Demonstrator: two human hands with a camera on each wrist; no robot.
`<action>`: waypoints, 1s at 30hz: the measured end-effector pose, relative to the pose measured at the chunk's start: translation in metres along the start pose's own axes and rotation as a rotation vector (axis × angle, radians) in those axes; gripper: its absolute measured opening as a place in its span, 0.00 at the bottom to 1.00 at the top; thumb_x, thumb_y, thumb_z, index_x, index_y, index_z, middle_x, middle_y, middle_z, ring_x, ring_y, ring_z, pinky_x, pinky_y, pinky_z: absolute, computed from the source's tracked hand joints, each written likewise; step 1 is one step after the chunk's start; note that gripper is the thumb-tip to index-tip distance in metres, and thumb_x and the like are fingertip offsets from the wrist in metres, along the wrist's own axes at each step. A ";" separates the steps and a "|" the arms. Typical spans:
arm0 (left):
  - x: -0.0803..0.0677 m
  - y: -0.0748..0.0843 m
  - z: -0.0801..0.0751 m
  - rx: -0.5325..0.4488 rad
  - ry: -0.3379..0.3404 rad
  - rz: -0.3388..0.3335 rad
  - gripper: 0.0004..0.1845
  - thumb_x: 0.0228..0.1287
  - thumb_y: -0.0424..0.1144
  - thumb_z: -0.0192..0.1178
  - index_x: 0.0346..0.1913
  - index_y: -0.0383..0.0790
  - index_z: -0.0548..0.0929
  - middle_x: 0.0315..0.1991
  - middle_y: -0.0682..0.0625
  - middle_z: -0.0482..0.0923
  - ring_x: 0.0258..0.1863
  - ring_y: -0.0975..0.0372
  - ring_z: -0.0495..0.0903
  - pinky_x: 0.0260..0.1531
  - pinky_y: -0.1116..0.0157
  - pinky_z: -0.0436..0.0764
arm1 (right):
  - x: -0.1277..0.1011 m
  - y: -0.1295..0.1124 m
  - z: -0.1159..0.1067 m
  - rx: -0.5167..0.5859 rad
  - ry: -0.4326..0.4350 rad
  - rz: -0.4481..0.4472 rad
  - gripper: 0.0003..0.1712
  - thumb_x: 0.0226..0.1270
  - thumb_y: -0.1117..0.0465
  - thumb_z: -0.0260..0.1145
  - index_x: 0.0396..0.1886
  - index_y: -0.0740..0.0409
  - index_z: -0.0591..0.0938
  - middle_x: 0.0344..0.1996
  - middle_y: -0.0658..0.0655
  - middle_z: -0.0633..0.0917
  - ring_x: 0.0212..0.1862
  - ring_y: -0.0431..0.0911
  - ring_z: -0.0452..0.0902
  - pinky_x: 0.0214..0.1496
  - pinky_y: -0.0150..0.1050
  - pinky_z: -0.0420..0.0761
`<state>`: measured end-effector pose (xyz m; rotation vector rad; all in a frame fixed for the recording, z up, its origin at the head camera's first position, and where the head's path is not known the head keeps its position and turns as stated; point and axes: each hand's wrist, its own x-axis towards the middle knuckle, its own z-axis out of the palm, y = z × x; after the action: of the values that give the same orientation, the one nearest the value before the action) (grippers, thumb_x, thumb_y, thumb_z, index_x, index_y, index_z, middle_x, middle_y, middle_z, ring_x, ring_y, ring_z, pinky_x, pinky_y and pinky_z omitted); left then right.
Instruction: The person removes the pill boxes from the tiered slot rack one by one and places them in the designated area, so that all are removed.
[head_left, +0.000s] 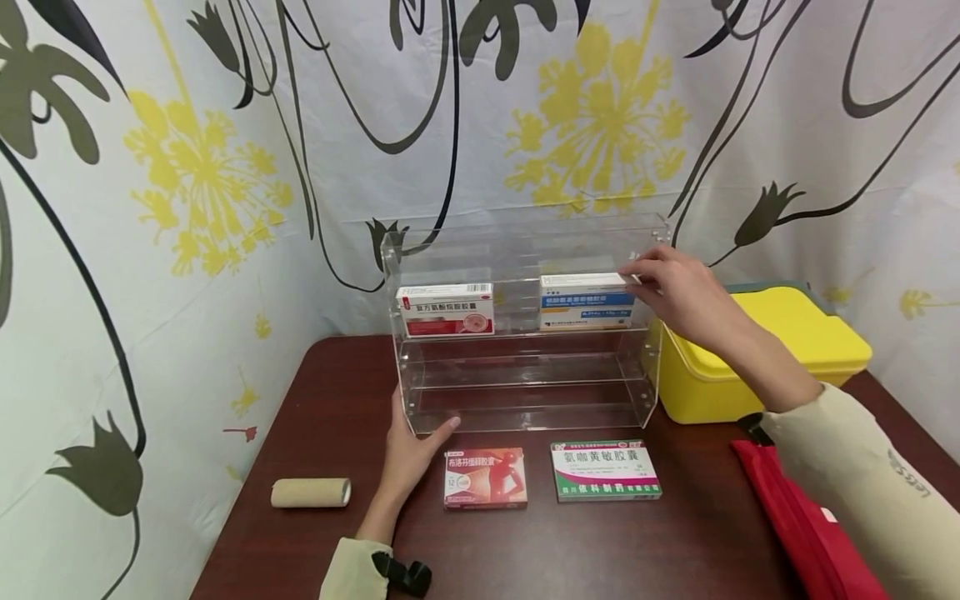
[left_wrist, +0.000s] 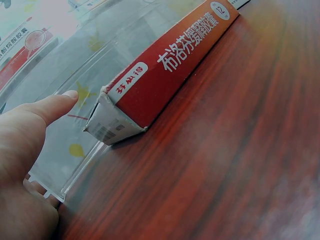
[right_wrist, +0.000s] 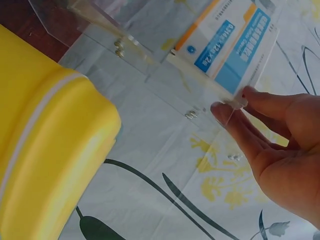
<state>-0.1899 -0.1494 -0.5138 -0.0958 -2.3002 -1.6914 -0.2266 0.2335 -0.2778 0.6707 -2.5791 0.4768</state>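
Observation:
A clear acrylic display rack [head_left: 525, 418] with stepped shelves stands on the table. My left hand [head_left: 408, 457] holds its lower left side, thumb extended in front and the other fingers partly hidden behind the panel. On an upper shelf at the right is a white, blue and orange medicine box [head_left: 587, 304]. My right hand [head_left: 678, 296] pinches that box at its upper right corner, as the right wrist view also shows. A white and red medicine box [head_left: 447, 312] stands on the same shelf at the left.
In front of the rack lie an orange-red medicine box [head_left: 486, 479] and a green, white and pink one [head_left: 606, 471]. A cardboard tube [head_left: 311, 492] lies at left. A yellow lidded container [head_left: 757, 350] stands right, behind a red fabric item [head_left: 806, 525]. Patterned cloth hangs behind.

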 end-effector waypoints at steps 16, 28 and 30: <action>-0.001 0.002 0.000 -0.012 0.006 0.003 0.56 0.48 0.53 0.77 0.75 0.68 0.51 0.67 0.51 0.69 0.64 0.52 0.69 0.62 0.49 0.65 | 0.003 0.011 -0.001 0.167 0.009 0.123 0.13 0.61 0.69 0.72 0.46 0.61 0.87 0.40 0.59 0.85 0.40 0.52 0.86 0.39 0.42 0.83; 0.000 0.001 0.001 -0.024 0.003 0.030 0.55 0.48 0.51 0.78 0.75 0.67 0.52 0.67 0.50 0.68 0.65 0.52 0.68 0.62 0.50 0.64 | 0.008 0.008 -0.010 0.184 0.116 0.118 0.10 0.61 0.67 0.72 0.43 0.59 0.88 0.41 0.57 0.86 0.38 0.51 0.86 0.33 0.16 0.71; 0.000 0.001 0.001 -0.022 0.004 0.026 0.55 0.48 0.51 0.78 0.75 0.68 0.52 0.67 0.50 0.68 0.65 0.52 0.68 0.63 0.50 0.64 | 0.010 0.007 -0.013 0.167 0.135 0.110 0.11 0.61 0.68 0.72 0.44 0.59 0.88 0.42 0.56 0.85 0.38 0.51 0.86 0.34 0.15 0.70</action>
<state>-0.1895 -0.1487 -0.5135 -0.1264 -2.2675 -1.7029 -0.2337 0.2416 -0.2633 0.5327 -2.4760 0.7533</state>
